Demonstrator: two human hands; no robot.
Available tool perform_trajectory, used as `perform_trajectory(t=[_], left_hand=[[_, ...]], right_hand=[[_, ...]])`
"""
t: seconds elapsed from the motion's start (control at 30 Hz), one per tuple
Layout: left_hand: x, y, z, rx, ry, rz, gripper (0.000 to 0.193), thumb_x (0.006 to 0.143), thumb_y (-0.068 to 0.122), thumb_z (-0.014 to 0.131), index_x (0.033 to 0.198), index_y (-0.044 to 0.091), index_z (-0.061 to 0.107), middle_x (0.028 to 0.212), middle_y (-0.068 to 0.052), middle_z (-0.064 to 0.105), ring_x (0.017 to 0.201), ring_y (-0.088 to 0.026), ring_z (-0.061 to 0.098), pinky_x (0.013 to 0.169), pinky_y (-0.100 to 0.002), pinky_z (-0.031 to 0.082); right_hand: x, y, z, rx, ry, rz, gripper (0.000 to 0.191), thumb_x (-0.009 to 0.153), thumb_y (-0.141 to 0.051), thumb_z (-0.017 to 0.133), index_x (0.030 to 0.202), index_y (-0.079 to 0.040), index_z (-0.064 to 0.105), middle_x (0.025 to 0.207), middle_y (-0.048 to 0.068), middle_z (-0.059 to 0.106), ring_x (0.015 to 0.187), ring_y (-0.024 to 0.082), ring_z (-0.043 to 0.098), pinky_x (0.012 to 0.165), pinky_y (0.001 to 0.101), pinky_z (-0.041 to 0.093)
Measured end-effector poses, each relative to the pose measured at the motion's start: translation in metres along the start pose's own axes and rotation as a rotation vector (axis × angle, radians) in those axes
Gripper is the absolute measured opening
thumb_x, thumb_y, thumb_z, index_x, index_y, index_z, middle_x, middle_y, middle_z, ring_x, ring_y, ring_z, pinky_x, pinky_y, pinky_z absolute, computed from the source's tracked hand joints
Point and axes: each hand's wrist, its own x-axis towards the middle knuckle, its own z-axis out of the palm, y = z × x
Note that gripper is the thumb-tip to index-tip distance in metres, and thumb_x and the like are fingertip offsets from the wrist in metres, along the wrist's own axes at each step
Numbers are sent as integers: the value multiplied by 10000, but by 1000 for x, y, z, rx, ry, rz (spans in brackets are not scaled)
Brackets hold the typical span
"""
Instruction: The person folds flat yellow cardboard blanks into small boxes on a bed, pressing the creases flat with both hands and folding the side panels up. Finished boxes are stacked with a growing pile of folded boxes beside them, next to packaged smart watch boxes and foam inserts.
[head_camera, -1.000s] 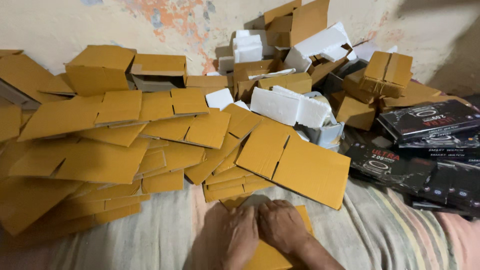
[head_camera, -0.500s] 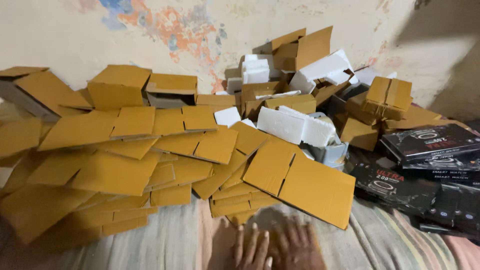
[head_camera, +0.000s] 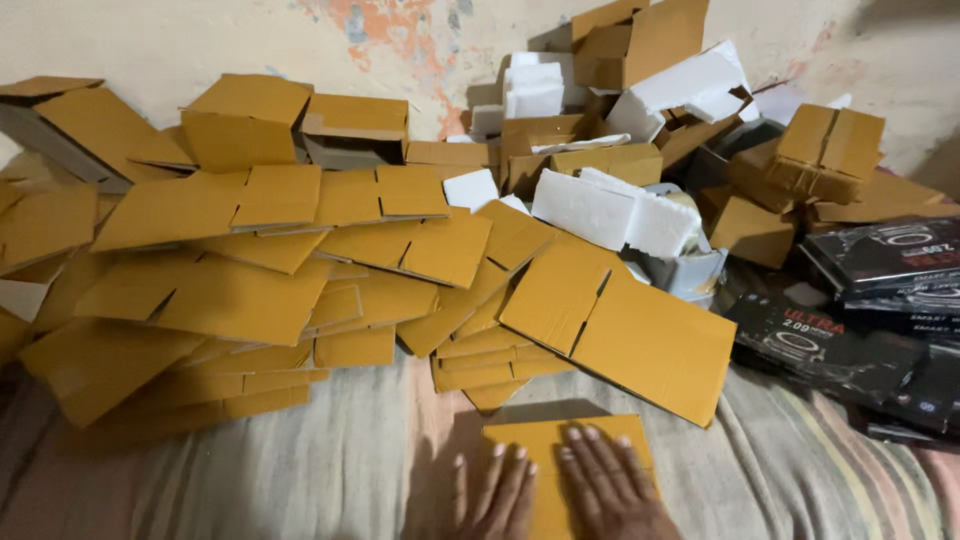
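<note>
Wrists and forearms are cut off by the bottom edge. Left hand (head_camera: 500, 495) and right hand (head_camera: 600, 480) lie flat, fingers spread and gripping nothing, on a smooth ochre flattened cardboard box (head_camera: 545, 440) resting on the striped cloth (head_camera: 330, 470), near the heap of cardboard blanks (head_camera: 250, 290).

A makeshift packing spot in a home: flattened cardboard boxes (head_camera: 300, 270) heaped against a peeling plaster wall (head_camera: 200, 40), foam blocks (head_camera: 610, 205), black product cartons (head_camera: 860, 300), a striped cloth (head_camera: 300, 470) underneath.
</note>
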Motion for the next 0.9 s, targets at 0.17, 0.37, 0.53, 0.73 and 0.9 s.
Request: perform_trajectory(t=[0.17,0.37,0.53,0.73,0.9], left_hand=[[0,12,5,-124,-77,-112,748,840,440,673,1454,45,509,1591,-140,418,1528,-307,306,1166,-740,135],[-18,-31,-36,-221,-195,-137,1005,686,551,797,1466,16,459,1597,-146,350,1502,-385,185,1119,-755,80],[18,-6,-50,-303,-406,-209,1010,632,487,842,1435,5,462,1580,-132,347,1519,-407,188,1160,-753,51],[46,22,-48,-212,-523,-207,993,693,382,850,1522,36,426,1666,-114,298,1554,-332,178,1208,-703,16],[27,-11,-68,-245,-419,-229,987,647,460,811,1466,42,452,1621,-98,324,1519,-369,158,1172,-748,4]], right_hand=[[8,-7,-5,85,4,-99,692,920,-256,384,1518,72,266,1630,225,227,1518,338,191,1215,547,107],[-11,41,-39,-41,7,37,817,873,-400,375,1585,-26,231,1658,151,185,1537,283,153,1240,494,94],[-2,23,-45,93,-69,34,816,804,-294,478,1492,83,256,1609,240,204,1503,369,171,1203,547,89],[10,-7,-34,120,-189,-12,733,862,-221,451,1485,124,277,1628,279,222,1527,387,137,1222,558,94],[-15,39,-48,0,-159,111,761,806,-139,410,1536,53,313,1595,227,275,1491,355,170,1191,558,114]])
